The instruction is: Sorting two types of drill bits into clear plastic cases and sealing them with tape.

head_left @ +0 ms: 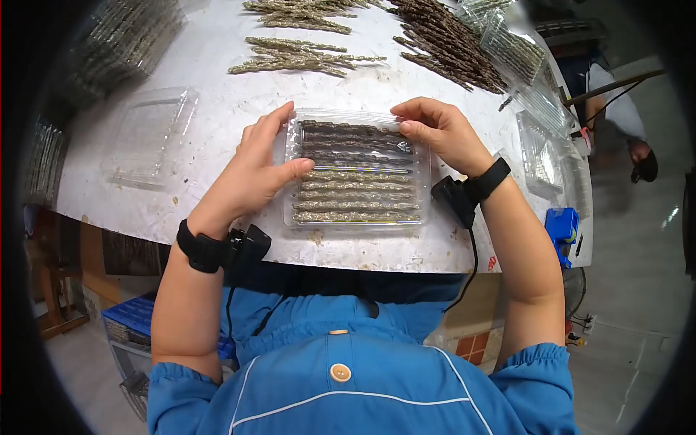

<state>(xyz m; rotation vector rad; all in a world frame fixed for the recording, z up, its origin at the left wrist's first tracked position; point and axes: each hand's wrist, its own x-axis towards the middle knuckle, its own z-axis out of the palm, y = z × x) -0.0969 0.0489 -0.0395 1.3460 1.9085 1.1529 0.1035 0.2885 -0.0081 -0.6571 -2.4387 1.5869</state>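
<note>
Flat on the white table before me lies a clear plastic box (355,223). Inside it run rows of knobbly sticks: dark brown sticks (351,138) in the far half, pale greenish-gold sticks (355,196) in the near half. Clear plastic covers them and catches the light. My left hand (257,163) grips the box's left side, its thumb on top and its fingers along the far left edge. At the far right corner my right hand (446,134) closes on the rim between thumb and fingers.
An unfilled clear plastic tray (148,138) lies at the left. Loose pale sticks (301,56) and a dark stick pile (449,43) are at the back. Filled boxes (127,32) stack at the far left. A blue tape dispenser (561,230) sits at the right edge; another person (616,101) is beyond.
</note>
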